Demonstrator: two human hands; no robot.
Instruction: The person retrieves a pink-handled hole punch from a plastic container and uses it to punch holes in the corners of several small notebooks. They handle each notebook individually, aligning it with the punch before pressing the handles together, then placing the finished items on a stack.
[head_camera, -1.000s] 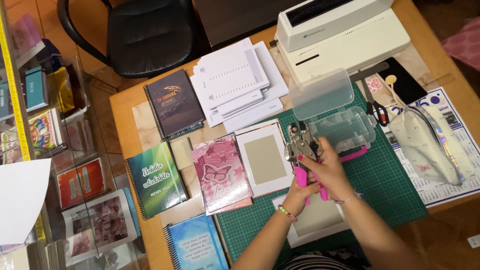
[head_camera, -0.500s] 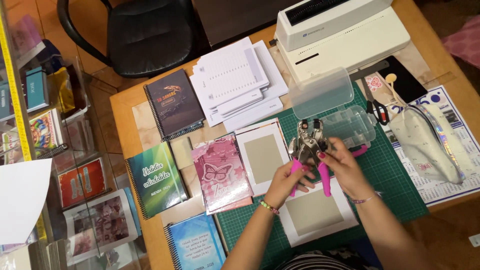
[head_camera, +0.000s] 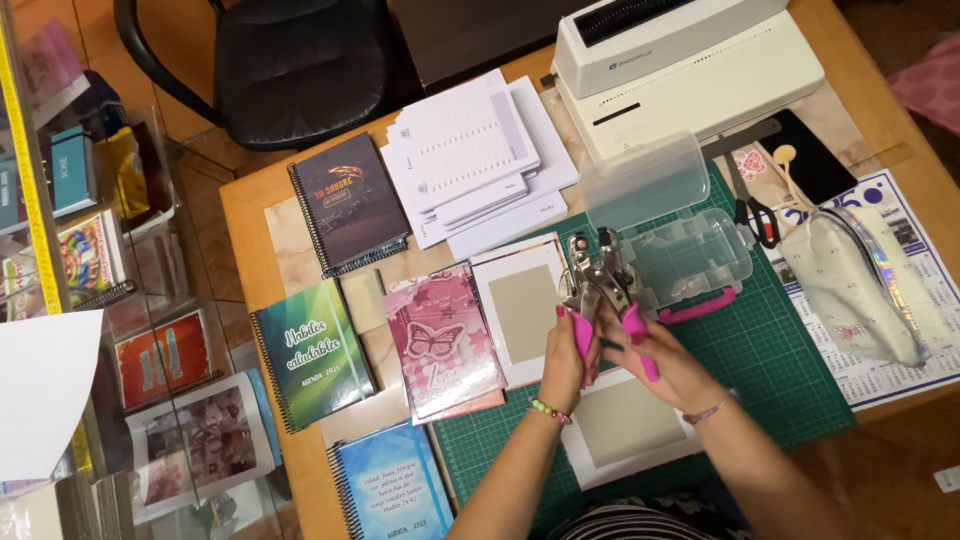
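I am gripping a pink-handled punch plier (head_camera: 600, 295) over the green cutting mat (head_camera: 780, 380), my left hand (head_camera: 567, 355) closed around one handle and my right hand (head_camera: 665, 365) wrapped on the other. Just beyond its metal head, a clear plastic box (head_camera: 700, 255) is sitting open, lid (head_camera: 645, 180) raised; I cannot tell its contents. A white-framed cardboard cover (head_camera: 625, 425) is lying under my wrists.

Warm, even indoor light, sharp picture
Soft shadows lie under the hands (head_camera: 620, 355); glare shows on the glass shelves (head_camera: 150, 300) at left; the table (head_camera: 250, 210) edges bend slightly
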